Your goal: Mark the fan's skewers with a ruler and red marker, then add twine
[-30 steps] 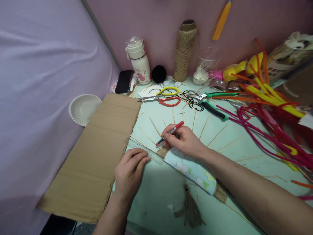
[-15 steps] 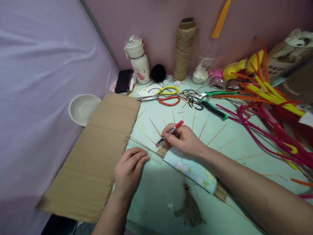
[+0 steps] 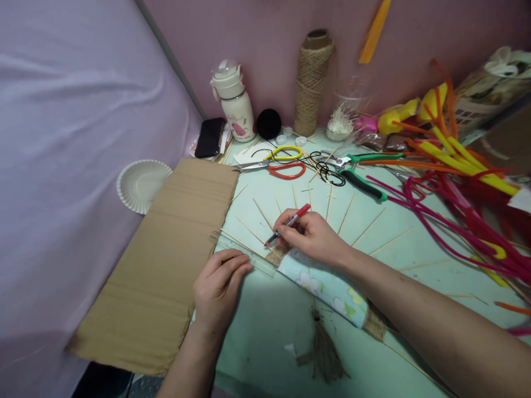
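My left hand point(image 3: 222, 282) rests with its fingers together and fingertips pressing on a clear ruler point(image 3: 265, 267). The ruler lies beside a thin wooden stick point(image 3: 238, 241). My right hand point(image 3: 309, 235) is closed round a red-capped pen point(image 3: 292, 219), its tip down near the sticks. Under the right hand and forearm lies a half-ring piece covered in blue floral fabric point(image 3: 319, 284), with a twine-wrapped section point(image 3: 276, 256) at its near-left part. Several thin sticks fan outward from it. A brown tassel point(image 3: 326, 351) hangs off its inner side onto the table.
A cardboard sheet point(image 3: 166, 265) lies left, a paper plate point(image 3: 143, 185) beyond it. Scissors point(image 3: 274, 166) and green-handled pliers point(image 3: 360, 177) lie behind my hands. A bottle point(image 3: 236, 105) and twine spool point(image 3: 314, 83) stand at the back. Pipe cleaners point(image 3: 448, 221) crowd the right.
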Motion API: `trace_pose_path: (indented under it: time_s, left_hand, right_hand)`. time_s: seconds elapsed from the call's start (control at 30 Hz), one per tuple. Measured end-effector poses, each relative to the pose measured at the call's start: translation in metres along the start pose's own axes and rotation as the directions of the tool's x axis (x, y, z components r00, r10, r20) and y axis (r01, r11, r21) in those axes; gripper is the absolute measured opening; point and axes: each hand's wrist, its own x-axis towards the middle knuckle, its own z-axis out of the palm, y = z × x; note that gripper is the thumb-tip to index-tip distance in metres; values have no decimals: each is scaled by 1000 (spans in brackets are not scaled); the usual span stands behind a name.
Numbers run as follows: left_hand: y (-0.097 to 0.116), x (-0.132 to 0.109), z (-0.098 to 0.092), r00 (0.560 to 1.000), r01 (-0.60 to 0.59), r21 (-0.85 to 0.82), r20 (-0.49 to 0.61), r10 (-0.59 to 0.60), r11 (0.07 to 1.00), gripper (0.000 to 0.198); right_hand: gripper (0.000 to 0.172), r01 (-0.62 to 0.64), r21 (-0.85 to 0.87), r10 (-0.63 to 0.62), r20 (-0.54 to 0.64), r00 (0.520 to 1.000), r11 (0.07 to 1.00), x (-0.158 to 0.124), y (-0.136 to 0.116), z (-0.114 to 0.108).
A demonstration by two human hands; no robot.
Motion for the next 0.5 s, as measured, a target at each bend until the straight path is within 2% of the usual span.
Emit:
trace_pose_path:
  time_s: [0.33, 0.5]
  left_hand:
    - [0, 1, 1, 999, -27, -13, 41, 28, 1000, 10]
    - [-1, 1, 1, 999, -18, -13, 48, 18, 1000, 11]
  right_hand:
    - [18, -2, 3, 2, 9, 1000, 1000, 0, 0, 0]
    - [15, 16, 7, -17, 60, 998, 1000, 0, -1, 0]
